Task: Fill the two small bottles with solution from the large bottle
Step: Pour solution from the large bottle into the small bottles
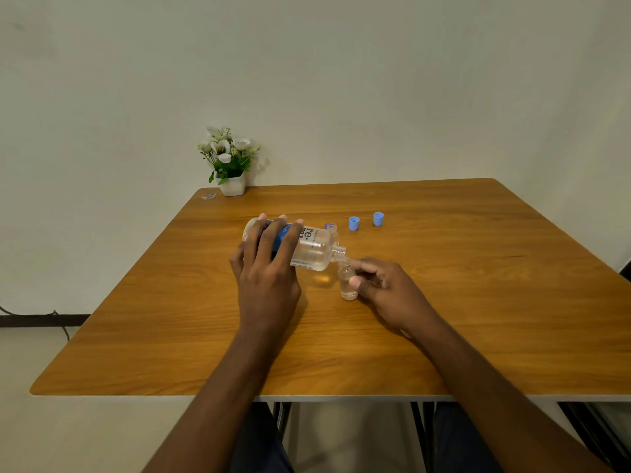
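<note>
While my left hand (266, 268) grips the large bottle (300, 245) tipped nearly flat, its neck meets the mouth of a small bottle (347, 283) that my right hand (386, 288) pinches upright near the middle of the wooden desk (478, 319). Filling is under way; liquid sits low in it, so I judge a steady tilt comes next. The second small bottle (332, 228) stands just behind, toward the far edge, beside two blue caps (354, 223). A potted flower (229, 162) marks the far left corner, against a plain pale wall (375, 80).
</note>
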